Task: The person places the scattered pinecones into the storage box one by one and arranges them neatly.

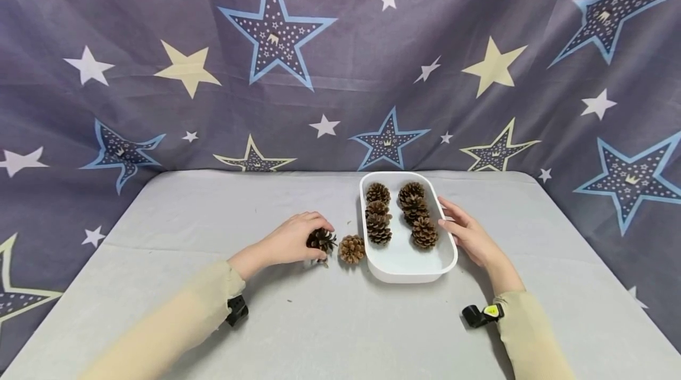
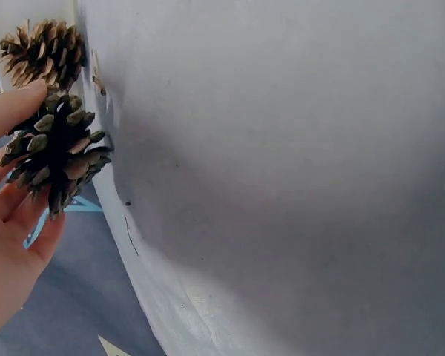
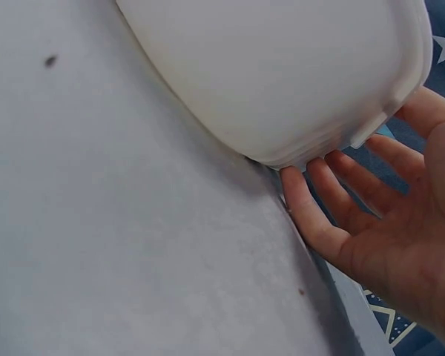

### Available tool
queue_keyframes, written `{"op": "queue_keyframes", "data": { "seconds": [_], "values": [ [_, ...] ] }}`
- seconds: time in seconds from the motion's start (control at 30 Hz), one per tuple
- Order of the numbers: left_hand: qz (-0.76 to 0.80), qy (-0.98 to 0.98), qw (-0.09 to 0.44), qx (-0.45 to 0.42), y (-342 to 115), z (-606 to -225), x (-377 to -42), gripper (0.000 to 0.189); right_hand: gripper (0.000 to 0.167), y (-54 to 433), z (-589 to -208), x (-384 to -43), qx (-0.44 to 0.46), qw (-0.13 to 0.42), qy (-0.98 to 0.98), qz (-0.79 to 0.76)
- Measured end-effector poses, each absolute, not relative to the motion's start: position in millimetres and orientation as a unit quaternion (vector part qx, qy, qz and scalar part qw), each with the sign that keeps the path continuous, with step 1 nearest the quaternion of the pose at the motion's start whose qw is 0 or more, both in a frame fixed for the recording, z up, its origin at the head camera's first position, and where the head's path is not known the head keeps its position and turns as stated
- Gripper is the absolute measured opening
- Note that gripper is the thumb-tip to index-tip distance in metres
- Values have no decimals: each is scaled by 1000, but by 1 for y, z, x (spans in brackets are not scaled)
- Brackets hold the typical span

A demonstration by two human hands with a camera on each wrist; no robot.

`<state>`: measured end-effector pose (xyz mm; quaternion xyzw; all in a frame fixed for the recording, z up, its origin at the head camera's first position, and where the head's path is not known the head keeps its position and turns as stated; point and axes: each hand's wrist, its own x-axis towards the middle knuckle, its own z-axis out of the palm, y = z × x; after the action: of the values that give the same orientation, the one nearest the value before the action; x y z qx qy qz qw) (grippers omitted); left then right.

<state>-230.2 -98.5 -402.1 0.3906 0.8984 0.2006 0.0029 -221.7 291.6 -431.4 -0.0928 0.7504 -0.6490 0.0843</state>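
Note:
My left hand (image 1: 292, 239) grips a dark pine cone (image 1: 321, 240) between thumb and fingers, left of the white tub. In the left wrist view that pine cone (image 2: 58, 152) has wide-spread scales. A lighter pine cone (image 1: 352, 249) lies on the table between the held one and the tub. The white tub (image 1: 412, 273) holds several pine cones, one row along its left wall (image 1: 379, 229) and another along its right (image 1: 424, 232). My right hand (image 1: 470, 235) touches the tub's right side; in the right wrist view its fingertips (image 3: 291, 176) rest against the outer wall.
A pale grey cloth covers the table (image 1: 319, 333), with small dark crumbs on it near the left hand. Behind it hangs a grey curtain (image 1: 340, 90) printed with stars. Each wrist wears a small black camera (image 1: 236, 310).

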Motion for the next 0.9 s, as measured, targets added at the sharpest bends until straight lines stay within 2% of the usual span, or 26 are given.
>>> {"op": "queue_keyframes", "data": {
  "seconds": [0.9],
  "values": [
    [334, 878, -17, 343, -76, -382, -231, 57, 61, 292, -432, -221, -102, 82, 750, -649]
  ]
}}
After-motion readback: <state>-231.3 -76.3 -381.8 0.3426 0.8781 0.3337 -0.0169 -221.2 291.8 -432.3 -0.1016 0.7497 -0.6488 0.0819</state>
